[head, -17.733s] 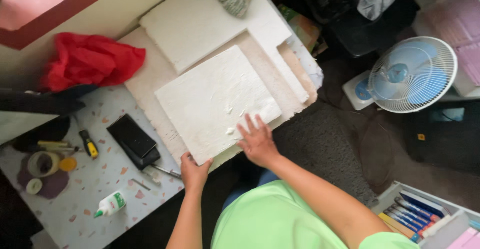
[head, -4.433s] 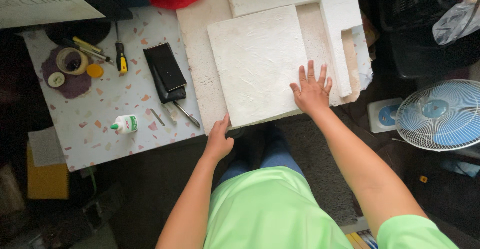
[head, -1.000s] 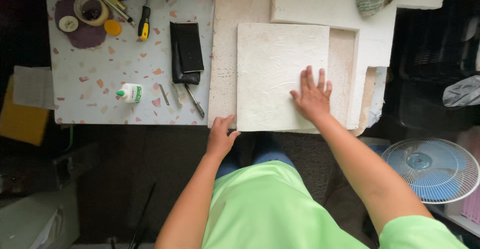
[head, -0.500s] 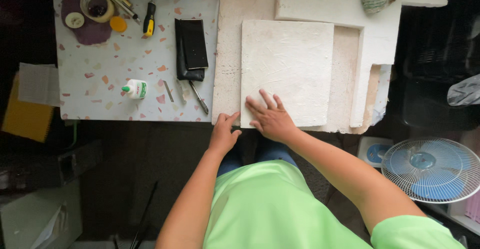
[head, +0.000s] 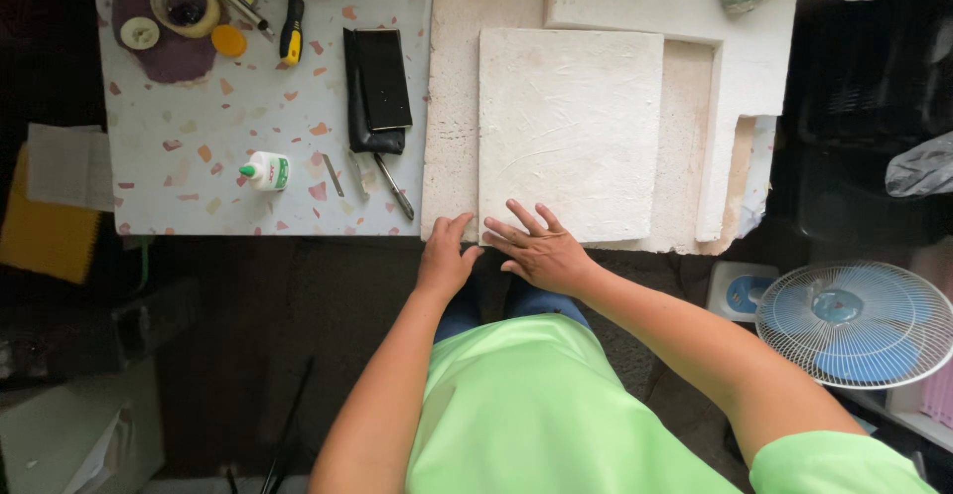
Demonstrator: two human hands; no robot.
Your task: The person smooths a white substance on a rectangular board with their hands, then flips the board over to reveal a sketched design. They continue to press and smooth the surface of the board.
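Speckled table (head: 199, 156), white textured slab (head: 571, 132), both hands (head: 496, 256) at its near edge

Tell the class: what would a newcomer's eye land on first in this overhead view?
Likely the white textured slab at top centre, lying on a larger pale board. The right hand lies flat on its near edge and the left hand rests beside it. A blue fan stands on the floor, lower right.

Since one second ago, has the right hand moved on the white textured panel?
Yes. The right hand has slid from the right part of the white textured panel to its near left corner, close to the left hand.
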